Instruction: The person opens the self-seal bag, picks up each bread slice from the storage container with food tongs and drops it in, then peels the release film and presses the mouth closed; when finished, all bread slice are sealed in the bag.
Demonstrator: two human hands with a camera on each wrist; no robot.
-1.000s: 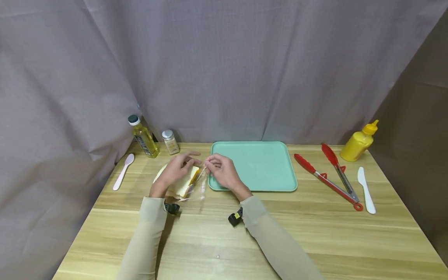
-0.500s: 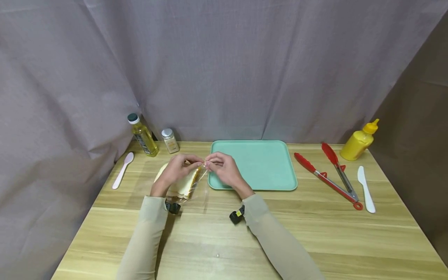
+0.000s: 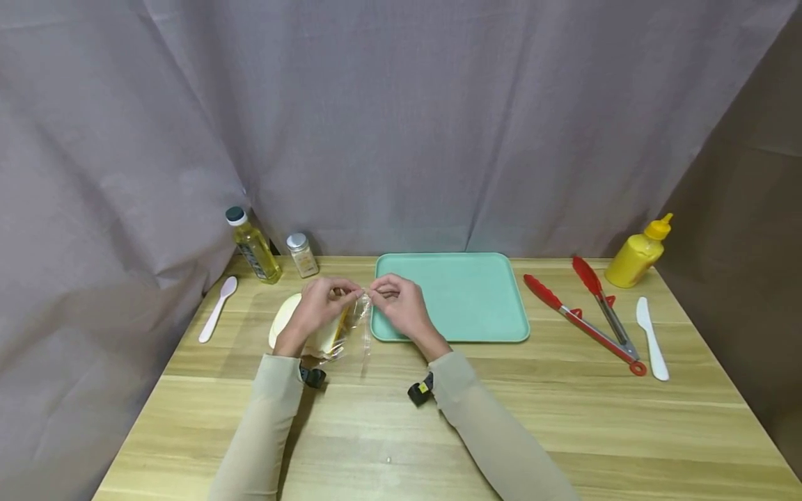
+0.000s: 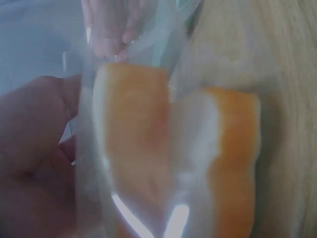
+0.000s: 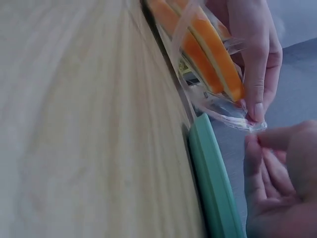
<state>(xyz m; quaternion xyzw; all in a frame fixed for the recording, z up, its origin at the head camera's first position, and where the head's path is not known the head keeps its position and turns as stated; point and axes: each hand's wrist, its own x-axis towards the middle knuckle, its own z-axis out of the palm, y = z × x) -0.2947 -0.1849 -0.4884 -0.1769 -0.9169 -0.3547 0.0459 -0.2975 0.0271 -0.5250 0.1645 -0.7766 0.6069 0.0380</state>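
Note:
Slices of bread (image 3: 323, 338) with orange-brown crusts lie inside a clear plastic bag (image 3: 365, 332), its mouth toward the green tray. My left hand (image 3: 321, 306) is over the bread and pinches the bag's edge between thumb and fingertips. Facing it, my right hand (image 3: 404, 309) pinches the same edge close beside, fingertips nearly meeting the left ones. In the right wrist view the bag's rim (image 5: 233, 120) runs to both sets of fingertips. Two thick crusts (image 4: 138, 114) show through the film in the left wrist view. Part of the bread is hidden under the left hand.
A green tray (image 3: 464, 296) lies right of the bag. A pale round piece (image 3: 282, 321) shows beside the left wrist. Left stand an oil bottle (image 3: 257, 252), a shaker (image 3: 303, 256) and a spoon (image 3: 218, 309); right are red tongs (image 3: 589, 323), a white knife (image 3: 653, 339) and a yellow squeeze bottle (image 3: 638, 256).
The left fingertips have come over to the right ones and now pinch the bag's edge too. The left hand covers more of the bread, and more of the pale round piece shows.

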